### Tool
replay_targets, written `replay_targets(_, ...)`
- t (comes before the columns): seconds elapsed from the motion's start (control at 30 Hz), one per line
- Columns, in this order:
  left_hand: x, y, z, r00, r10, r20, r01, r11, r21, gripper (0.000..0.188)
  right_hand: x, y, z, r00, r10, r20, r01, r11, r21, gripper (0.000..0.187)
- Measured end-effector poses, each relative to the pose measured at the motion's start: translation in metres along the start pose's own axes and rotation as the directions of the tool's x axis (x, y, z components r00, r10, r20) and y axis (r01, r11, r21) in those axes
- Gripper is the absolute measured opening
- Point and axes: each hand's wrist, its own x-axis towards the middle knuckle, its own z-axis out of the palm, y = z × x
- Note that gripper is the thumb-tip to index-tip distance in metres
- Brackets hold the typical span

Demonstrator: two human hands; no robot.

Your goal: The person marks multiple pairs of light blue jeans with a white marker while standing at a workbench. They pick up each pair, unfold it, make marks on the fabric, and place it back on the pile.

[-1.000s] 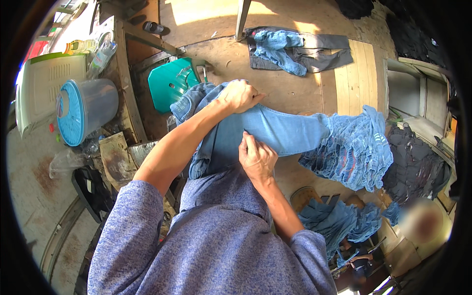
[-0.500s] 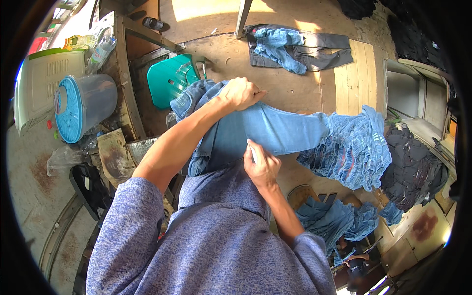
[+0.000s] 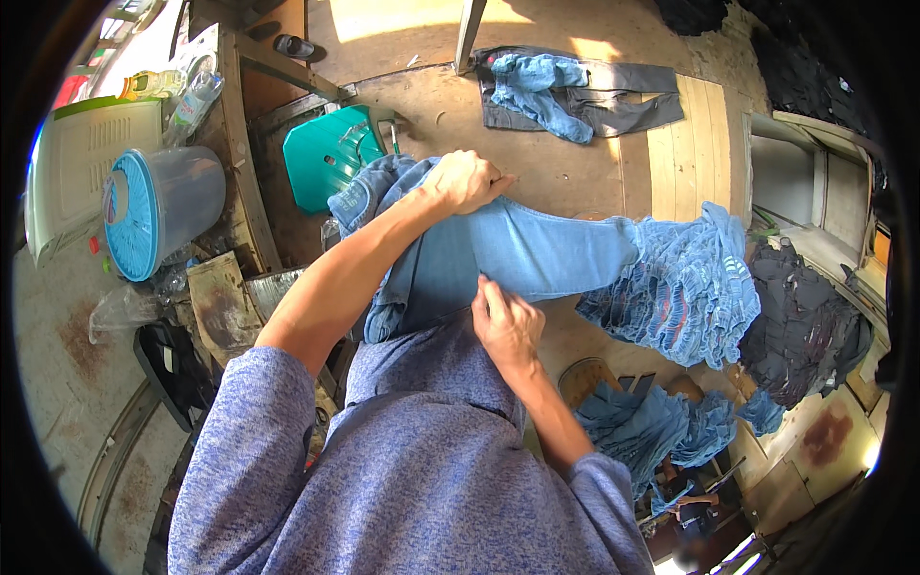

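Observation:
A light blue denim garment [image 3: 551, 254] lies stretched across my lap, smooth in the middle. My left hand [image 3: 467, 182] is closed on its far edge, the thumb pointing right. Over the near part of the cloth, my right hand [image 3: 508, 326] is held in a pinch. A small dark tip shows at its fingertips against the denim; what it belongs to is hidden by the fingers. At the right, the smooth cloth meets a thick bunch of gathered blue denim [image 3: 685, 287]. Folded denim [image 3: 359, 196] is bundled at the left, beneath my left forearm.
A green plastic stool [image 3: 331, 158] stands beyond the bundle. Dark trousers [image 3: 628, 101] and a blue denim piece [image 3: 537, 91] lie on the floor ahead. Dark clothes [image 3: 805, 321] are heaped at right, more denim [image 3: 637, 422] nearer. A clear tub with blue lid [image 3: 134, 216] is at left.
My right hand has turned slightly; a whitish thing seen between its fingers before is now hidden. The left hand keeps its hold, and the whole view has shifted a little.

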Motion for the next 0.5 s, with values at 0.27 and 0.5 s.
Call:
replay_targets(0.27,0.001,0.0,0.0,1.0,-0.004,0.004,0.004,1.0,0.008,0.051,0.004,0.011,0.015,0.995,0.015,-0.101,-0.006,0.996,0.093,0.014)
replay_targets(0.5,0.001,-0.002,0.002,1.0,0.01,0.003,-0.01,1.0,0.019,0.053,0.01,0.008,0.011,0.999,-0.022,-0.028,0.023,0.999,0.024,0.015)
